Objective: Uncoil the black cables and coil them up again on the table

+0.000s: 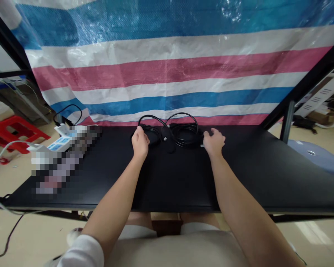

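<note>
A person seated at a black table (239,178) reaches both bare arms forward to a bundle of black cable (180,131) lying at the far edge of the tabletop, close against a striped tarpaulin (167,74) of blue, white and pink that hangs behind it. The left hand (140,142) is curled closed around the left part of the bundle, its fingers (140,131) wrapped over the dark strands where a loop rises and arches away to the right of the knuckles. The right hand (214,142) rests palm down at the right side of the coil, its fingers (215,132) loosely bent and touching the outer turns; whether they actually grip a strand cannot be told from this angle. Between the two hands the cable lies in several overlapping rings, with a small pale connector (165,138) showing just right of the left fingers and a dark oval shape on the table just below it, too indistinct to name. Well to the left of the left hand, a white power strip (61,142) with blue markings sits on the table's corner beside a blurred-out patch, a black lead (68,111) curling up behind it. Farther left, on the floor, stands a red plastic stool (15,131). Beyond the right fingers, past the table's black frame post (286,118), a pale blue round object (320,157) lies on the floor.
</note>
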Demonstrator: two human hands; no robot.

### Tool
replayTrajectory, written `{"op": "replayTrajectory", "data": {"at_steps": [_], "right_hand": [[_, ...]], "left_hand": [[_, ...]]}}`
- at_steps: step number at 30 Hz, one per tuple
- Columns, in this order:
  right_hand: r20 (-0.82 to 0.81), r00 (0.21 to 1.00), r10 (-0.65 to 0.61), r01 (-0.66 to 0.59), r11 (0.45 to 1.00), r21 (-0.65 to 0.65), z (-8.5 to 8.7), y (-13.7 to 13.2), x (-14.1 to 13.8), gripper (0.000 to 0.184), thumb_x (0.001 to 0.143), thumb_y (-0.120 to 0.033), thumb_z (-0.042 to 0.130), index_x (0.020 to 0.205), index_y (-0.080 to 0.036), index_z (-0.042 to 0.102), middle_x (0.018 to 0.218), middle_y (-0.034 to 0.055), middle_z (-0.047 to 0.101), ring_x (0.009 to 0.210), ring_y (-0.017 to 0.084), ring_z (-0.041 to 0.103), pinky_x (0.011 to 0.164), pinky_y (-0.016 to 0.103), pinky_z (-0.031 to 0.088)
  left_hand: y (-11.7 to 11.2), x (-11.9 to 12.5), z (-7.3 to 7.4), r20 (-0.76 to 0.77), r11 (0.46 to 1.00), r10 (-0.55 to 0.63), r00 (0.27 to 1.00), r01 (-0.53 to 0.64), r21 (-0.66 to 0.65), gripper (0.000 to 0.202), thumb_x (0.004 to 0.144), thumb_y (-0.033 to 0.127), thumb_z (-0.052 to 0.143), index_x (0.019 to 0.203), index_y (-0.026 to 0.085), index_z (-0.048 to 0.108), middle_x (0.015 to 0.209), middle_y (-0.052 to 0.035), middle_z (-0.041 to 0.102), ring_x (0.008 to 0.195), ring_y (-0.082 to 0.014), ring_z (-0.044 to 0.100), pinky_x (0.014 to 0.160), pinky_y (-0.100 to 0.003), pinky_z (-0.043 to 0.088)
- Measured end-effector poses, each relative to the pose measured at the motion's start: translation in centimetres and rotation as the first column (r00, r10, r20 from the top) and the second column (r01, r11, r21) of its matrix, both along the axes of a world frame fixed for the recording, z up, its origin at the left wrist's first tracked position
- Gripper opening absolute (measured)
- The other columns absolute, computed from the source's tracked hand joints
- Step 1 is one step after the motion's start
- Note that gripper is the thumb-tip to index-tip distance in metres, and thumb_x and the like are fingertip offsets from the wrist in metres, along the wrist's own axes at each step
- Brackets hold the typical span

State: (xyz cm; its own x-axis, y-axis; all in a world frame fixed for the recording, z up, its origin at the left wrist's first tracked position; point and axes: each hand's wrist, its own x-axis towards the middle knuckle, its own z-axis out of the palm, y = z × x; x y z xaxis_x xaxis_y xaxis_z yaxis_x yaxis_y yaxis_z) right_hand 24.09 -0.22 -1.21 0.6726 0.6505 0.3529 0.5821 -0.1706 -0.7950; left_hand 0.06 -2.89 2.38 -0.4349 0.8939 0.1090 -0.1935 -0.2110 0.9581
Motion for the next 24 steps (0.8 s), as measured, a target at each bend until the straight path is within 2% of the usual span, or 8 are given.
{"op": "replayTrajectory", "data": {"at_steps": [3,6,10,13,16,19,24], "right_hand": [[-0.002,0.997,0.079,-0.078,0.981,-0.179,-0.4,0.1,-0.3,0.028,0.074,-0.031,0.053,0.092,-0.017,0.070,0.105,0.0184,0.064,0.105,0.036,0.049,0.086,0.059,0.037],[0.018,0.994,0.110,-0.104,0.971,-0.214,-0.3,-0.2,-0.6,0.026,0.079,-0.036,0.051,0.083,-0.020,0.071,0.107,0.0161,0.064,0.107,0.036,0.046,0.087,0.060,0.036],[0.000,0.997,0.075,-0.072,0.959,-0.273,0.3,-0.6,-0.9,0.043,0.087,-0.044,0.039,0.081,-0.018,0.072,0.107,0.0160,0.063,0.107,0.035,0.045,0.089,0.056,0.035],[-0.001,0.999,0.044,-0.042,0.944,-0.327,0.6,-0.8,-1.1,0.047,0.090,-0.045,0.034,0.094,-0.016,0.072,0.111,0.0160,0.062,0.107,0.033,0.046,0.091,0.052,0.035],[0.060,0.997,0.052,-0.029,0.938,-0.346,0.4,-0.7,-1.2,0.038,0.081,-0.045,0.051,0.103,-0.019,0.070,0.115,0.0146,0.059,0.109,0.033,0.043,0.090,0.051,0.035],[0.122,0.988,0.095,-0.050,0.941,-0.335,-0.3,-0.3,-1.1,0.037,0.070,-0.046,0.065,0.098,-0.023,0.071,0.116,0.0128,0.057,0.109,0.033,0.041,0.090,0.052,0.034],[0.139,0.984,0.111,-0.069,0.959,-0.276,-1.5,0.3,-0.7,0.028,0.068,-0.042,0.065,0.086,-0.022,0.071,0.110,0.0134,0.057,0.107,0.034,0.041,0.088,0.056,0.035]], "left_hand": [[0.7,-1.8,0.8,0.275,0.999,-0.019,0.961,0.006,0.047,0.049,0.092,0.055,0.034,0.056,0.023,0.026,0.044,0.0090,0.017,0.035,-0.0071,0.018,0.037,-0.021,0.023],[1.1,-4.6,1.3,0.493,0.998,0.041,0.869,-0.054,0.012,0.049,0.095,0.053,0.025,0.056,0.023,0.021,0.044,0.0089,0.013,0.034,-0.0072,0.016,0.036,-0.020,0.023],[1.0,-6.6,1.7,0.637,0.994,0.110,0.763,-0.068,-0.090,0.049,0.097,0.046,0.019,0.055,0.021,0.021,0.043,0.0089,0.012,0.033,-0.0064,0.016,0.035,-0.019,0.020],[0.6,-5.9,1.9,0.673,0.990,0.119,0.730,-0.033,-0.139,0.048,0.098,0.043,0.024,0.055,0.021,0.024,0.042,0.0092,0.014,0.032,-0.0057,0.016,0.034,-0.018,0.018],[0.5,-4.8,2.0,0.670,0.990,0.080,0.738,0.020,-0.141,0.047,0.097,0.040,0.032,0.055,0.020,0.026,0.041,0.0093,0.017,0.031,-0.0052,0.018,0.034,-0.017,0.018],[0.6,-4.1,1.6,0.630,0.990,0.035,0.776,0.062,-0.130,0.048,0.095,0.042,0.037,0.054,0.020,0.028,0.041,0.0093,0.019,0.031,-0.0048,0.020,0.034,-0.017,0.020],[0.8,-2.9,0.8,0.495,0.989,0.035,0.868,0.041,-0.143,0.052,0.092,0.050,0.042,0.052,0.020,0.029,0.040,0.0098,0.019,0.030,-0.0045,0.018,0.033,-0.017,0.019]]}}
